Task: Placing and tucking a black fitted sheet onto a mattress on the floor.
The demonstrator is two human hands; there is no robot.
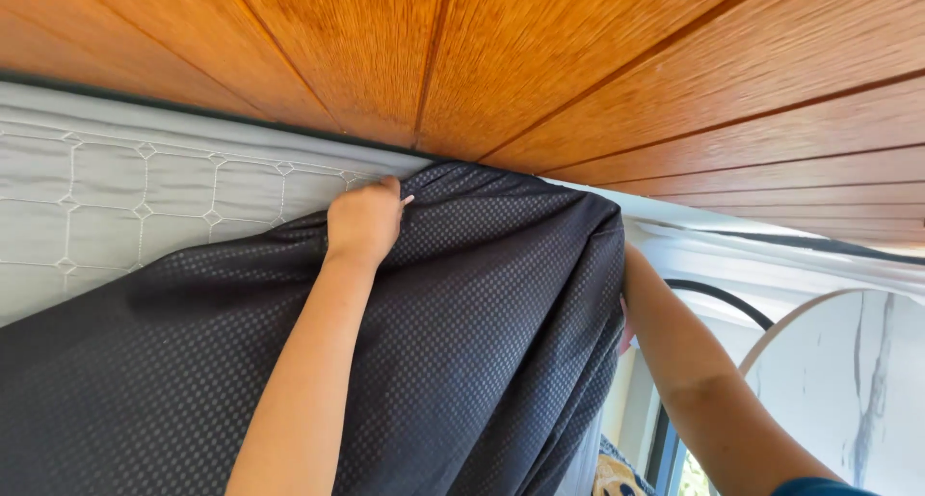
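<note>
left hand: fist clamped on dark sheet edge, at mattress corner
right hand: mostly hidden behind sheet, grip can't tell

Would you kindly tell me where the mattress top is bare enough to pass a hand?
The quilted grey mattress is bare between the wooden headboard and the dark sheet. It is crowded at the corner, where the left hand grips the sheet; the right hand is mostly hidden behind it.
</note>
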